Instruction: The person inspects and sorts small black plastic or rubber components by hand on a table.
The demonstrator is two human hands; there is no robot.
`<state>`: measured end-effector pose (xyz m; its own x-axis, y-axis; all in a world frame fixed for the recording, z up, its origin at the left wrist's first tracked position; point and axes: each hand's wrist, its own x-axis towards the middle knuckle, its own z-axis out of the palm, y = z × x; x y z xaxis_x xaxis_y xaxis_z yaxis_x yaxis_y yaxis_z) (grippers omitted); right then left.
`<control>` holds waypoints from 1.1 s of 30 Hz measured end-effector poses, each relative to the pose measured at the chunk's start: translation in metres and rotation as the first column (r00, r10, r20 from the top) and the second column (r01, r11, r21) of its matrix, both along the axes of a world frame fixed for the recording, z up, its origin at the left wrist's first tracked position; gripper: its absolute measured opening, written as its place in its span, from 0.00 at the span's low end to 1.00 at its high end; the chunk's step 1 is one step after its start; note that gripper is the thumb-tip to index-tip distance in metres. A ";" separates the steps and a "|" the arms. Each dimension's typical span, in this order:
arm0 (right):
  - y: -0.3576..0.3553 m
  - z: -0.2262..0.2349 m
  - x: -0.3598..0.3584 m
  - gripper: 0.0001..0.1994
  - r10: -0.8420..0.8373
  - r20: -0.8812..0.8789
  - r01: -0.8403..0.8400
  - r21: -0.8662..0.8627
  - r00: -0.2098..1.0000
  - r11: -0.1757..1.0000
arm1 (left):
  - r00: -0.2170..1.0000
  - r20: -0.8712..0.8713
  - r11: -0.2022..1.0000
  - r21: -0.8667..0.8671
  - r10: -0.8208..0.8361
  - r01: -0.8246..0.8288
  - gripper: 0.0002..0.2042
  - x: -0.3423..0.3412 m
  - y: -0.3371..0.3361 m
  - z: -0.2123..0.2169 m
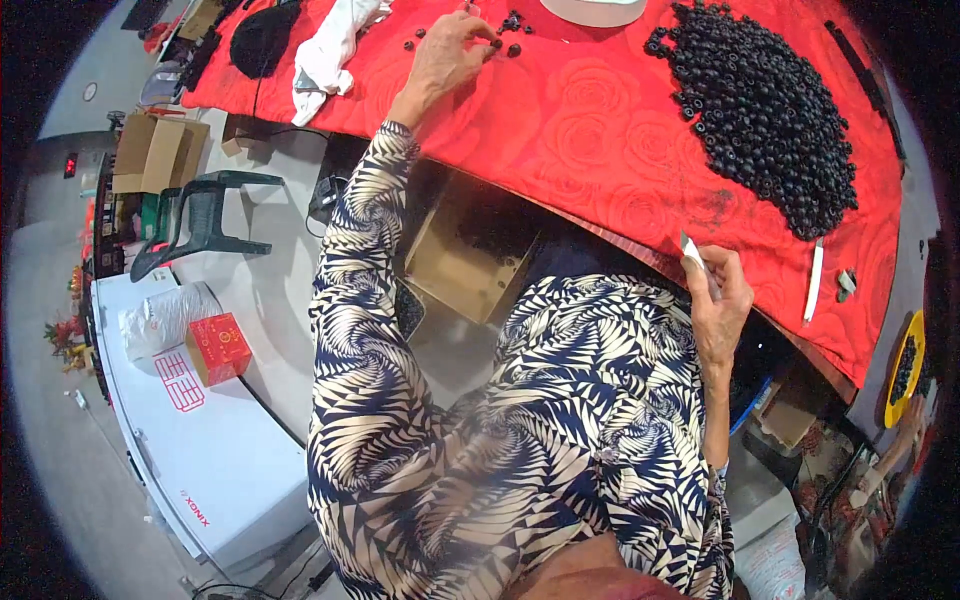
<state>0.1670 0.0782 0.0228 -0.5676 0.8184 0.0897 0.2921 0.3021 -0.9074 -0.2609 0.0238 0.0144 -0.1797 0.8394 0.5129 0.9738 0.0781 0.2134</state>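
A table draped in a red rose-patterned cloth (pixel 590 150) fills the upper part of the view, its edge running diagonally down toward the right. On it, well to the right, lies a big heap of small black ring-shaped beads (pixel 770 110), by far the largest gathering on the cloth. Below the table edge an open cardboard box (pixel 465 255) sits on the floor, and off to the left a white chest-like cabinet (pixel 210 440) carries a small red box (pixel 218 348); a dark plastic chair (pixel 205 215) stands beyond it. At the far end of the cloth lies a crumpled white rag (pixel 330 50). The person's left hand (pixel 450 55) is stretched out across the table with fingertips pinched down among a few scattered black beads (pixel 505 35) (whether one is actually caught between the fingers cannot be told). The right hand (pixel 720 305) stays close to the body at the table's near edge, fingers closed around a small pale blade-like tool (pixel 692 255) that points upward. Just right of it on the cloth rests a slim white stick (pixel 813 282).
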 end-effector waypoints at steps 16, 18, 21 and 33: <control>-0.002 0.000 0.000 0.08 -0.006 0.052 0.008 -0.031 0.999 0.999 | 0.969 -0.225 0.993 0.083 0.102 -0.085 0.09 0.045 0.001 0.006; -0.002 -0.001 -0.001 0.08 -0.006 0.047 0.008 -0.048 0.999 0.999 | 0.991 0.125 0.997 -0.067 0.057 -0.049 0.06 0.062 -0.001 0.031; -0.002 0.002 -0.001 0.08 0.007 0.062 -0.003 -0.069 0.998 0.998 | 0.999 0.020 0.998 0.052 -0.031 0.030 0.07 0.050 -0.001 0.020; 0.000 0.028 -0.002 0.09 -0.036 0.019 0.036 0.012 0.999 0.999 | -0.016 0.960 0.959 0.280 -0.281 -0.037 0.13 0.125 -0.041 0.021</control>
<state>0.1650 0.0779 0.0508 -0.5397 0.8372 0.0884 0.3203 0.3014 -0.8981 -0.1356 -0.0173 0.0358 -0.5407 0.8397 0.0494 -0.2315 -0.2050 0.9510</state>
